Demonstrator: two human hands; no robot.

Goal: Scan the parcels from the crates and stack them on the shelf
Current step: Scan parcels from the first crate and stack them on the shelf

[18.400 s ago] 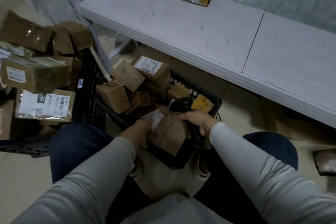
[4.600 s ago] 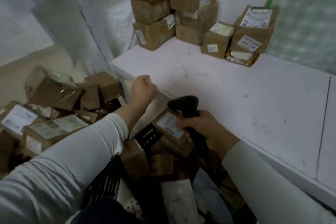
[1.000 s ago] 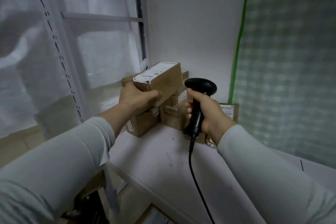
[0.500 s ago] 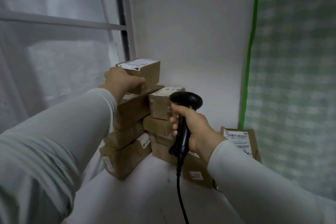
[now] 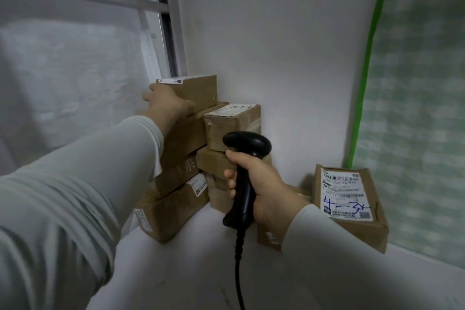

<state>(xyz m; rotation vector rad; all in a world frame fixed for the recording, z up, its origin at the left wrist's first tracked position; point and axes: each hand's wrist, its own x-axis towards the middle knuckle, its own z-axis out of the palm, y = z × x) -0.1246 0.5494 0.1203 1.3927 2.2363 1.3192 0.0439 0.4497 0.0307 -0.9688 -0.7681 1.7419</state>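
A small brown parcel [image 5: 198, 90] with a white label on top sits on the left stack of cardboard boxes [image 5: 181, 138] in the corner of the white shelf [image 5: 188, 259]. My left hand [image 5: 166, 104] grips its near end, thumb on the front face. My right hand [image 5: 261, 184] holds a black barcode scanner [image 5: 247, 143] by the handle, upright, in front of the second stack [image 5: 231, 126]. The scanner's cable [image 5: 237, 272] hangs straight down. The crates are out of view.
A labelled parcel [image 5: 349, 199] marked in blue pen leans at the right, on another box. A white wall stands behind the stacks. A shelf upright [image 5: 173, 20] rises at the left, and a green-taped checked sheet [image 5: 415, 108] covers the right.
My left hand has pushed the small parcel further back and set it on top of the left stack. The scanner hand has drifted slightly lower and to the right.
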